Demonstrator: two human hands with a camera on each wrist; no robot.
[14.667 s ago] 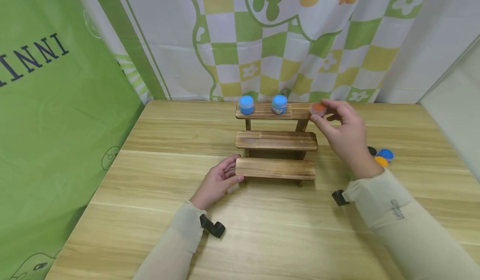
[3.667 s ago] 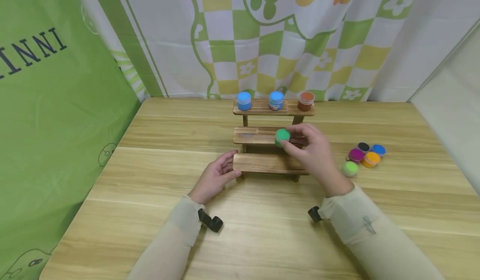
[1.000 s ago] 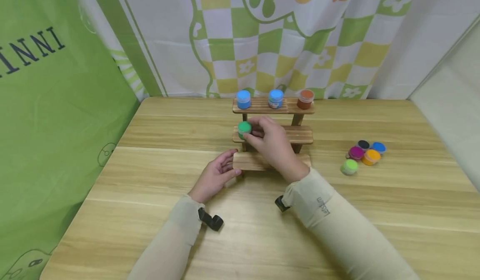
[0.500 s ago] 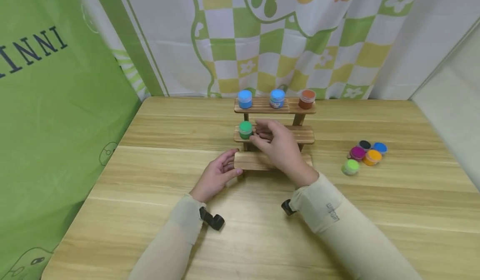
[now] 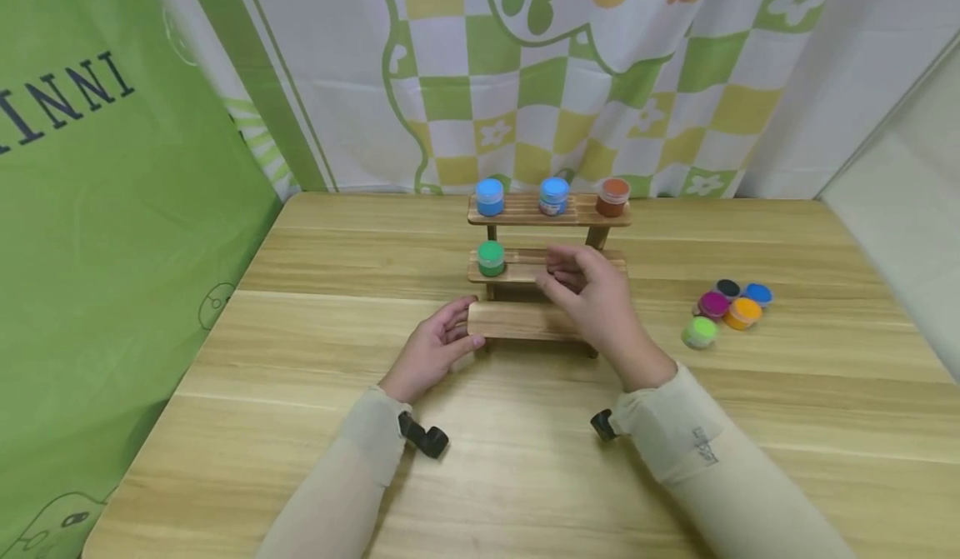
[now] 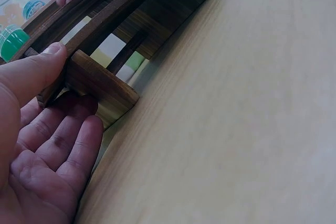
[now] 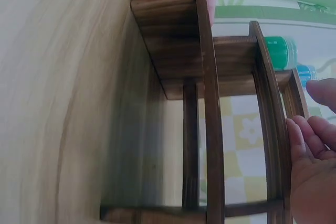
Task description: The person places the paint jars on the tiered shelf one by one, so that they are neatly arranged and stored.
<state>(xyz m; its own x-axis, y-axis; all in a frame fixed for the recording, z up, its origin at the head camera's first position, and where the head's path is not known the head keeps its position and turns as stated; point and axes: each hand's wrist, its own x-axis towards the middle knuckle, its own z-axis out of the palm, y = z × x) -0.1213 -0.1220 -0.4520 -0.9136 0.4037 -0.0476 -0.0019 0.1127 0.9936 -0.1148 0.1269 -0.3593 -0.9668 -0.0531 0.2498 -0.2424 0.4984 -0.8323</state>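
Observation:
A three-tier wooden display stand (image 5: 543, 322) stands on the table. My left hand (image 5: 429, 357) holds the left end of its lowest tier, thumb (image 6: 39, 74) on the board's edge and fingers against the side. My right hand (image 5: 600, 305) hovers over the middle tier's right part, fingers loosely bent, nothing between them. A green paint jar (image 5: 491, 259) sits upright at the middle tier's left end; in the right wrist view the same green jar (image 7: 277, 52) is apart from the right hand. On the top tier are two blue jars (image 5: 490, 197) and a brown jar (image 5: 613, 197).
To the right of the stand, several small jars cluster on the wooden table (image 5: 825, 392): black (image 5: 727, 290), blue (image 5: 758, 295), purple (image 5: 713, 305), orange (image 5: 742, 313) and light green (image 5: 701, 332). A patterned curtain (image 5: 540, 84) hangs behind the table.
My right hand brought the green jar to the middle tier's left end, let it go and drew back right. Earlier, the brown jar was set on the top tier. The left hand stays.

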